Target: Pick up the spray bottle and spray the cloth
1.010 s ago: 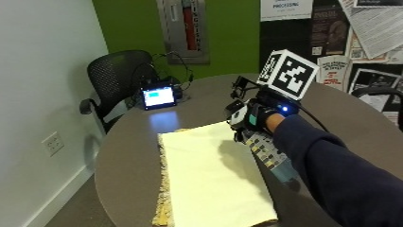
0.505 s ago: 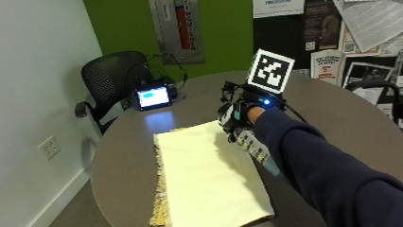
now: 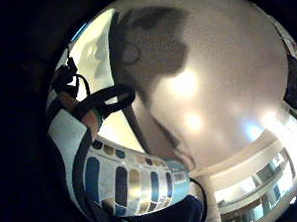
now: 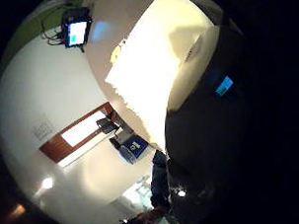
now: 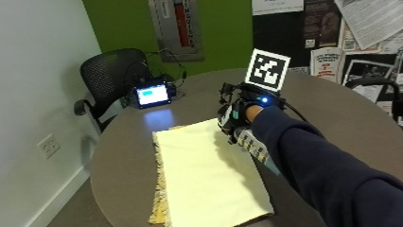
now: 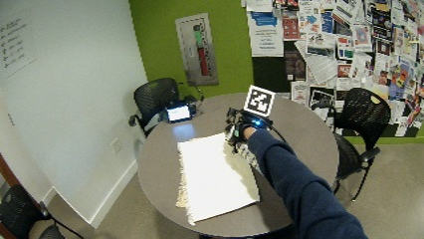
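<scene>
Spray bottle (image 5: 255, 144) gripped in the gloved right hand (image 5: 239, 111), held above the table beside the cloth's edge.

Its patterned body, rows of coloured ovals on white, runs back from the curled fingers under the forearm; the little-finger palm view shows the same bottle (image 3: 129, 182) close against the palm with a finger wrapped over it. Pale yellow cloth (image 5: 205, 175) lies flat on the round grey table (image 5: 126, 156), just to the hand's thumb side and partly below it. Beyond the hand, at the table's far edge, a small lit screen (image 5: 153, 96) stands upright, with a black mesh chair (image 5: 113, 75) behind it.
</scene>
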A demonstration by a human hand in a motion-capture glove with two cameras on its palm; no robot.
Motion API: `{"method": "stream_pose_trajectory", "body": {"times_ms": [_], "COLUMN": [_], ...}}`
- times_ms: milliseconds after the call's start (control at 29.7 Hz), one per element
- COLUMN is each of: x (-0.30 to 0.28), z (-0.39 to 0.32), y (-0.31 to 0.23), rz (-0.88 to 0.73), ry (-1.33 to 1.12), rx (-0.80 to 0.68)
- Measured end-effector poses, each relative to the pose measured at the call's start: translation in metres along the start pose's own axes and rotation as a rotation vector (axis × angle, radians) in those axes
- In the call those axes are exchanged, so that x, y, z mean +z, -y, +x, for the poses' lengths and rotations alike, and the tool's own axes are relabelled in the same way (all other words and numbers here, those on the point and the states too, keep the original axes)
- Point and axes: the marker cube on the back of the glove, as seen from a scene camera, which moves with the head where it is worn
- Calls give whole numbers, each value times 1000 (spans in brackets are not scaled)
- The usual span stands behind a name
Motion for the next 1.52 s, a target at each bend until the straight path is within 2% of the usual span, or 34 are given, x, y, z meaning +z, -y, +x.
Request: {"method": "stream_pose_trajectory", "body": {"times_ms": [168, 370, 539, 640, 808, 1010, 1212, 1515], "x": [-10, -24, -35, -31, -13, 4, 31, 59], "z": [-5, -19, -44, -61, -96, -129, -146, -140], "y": [-13, -39, -75, -89, -104, -118, -122, -105], "rz": [31, 68, 191, 240, 251, 289, 383, 375], "ry": [39, 180, 489, 603, 699, 705, 709, 747], "rx": [-59, -204, -509, -642, -814, -958, -1033, -984]}}
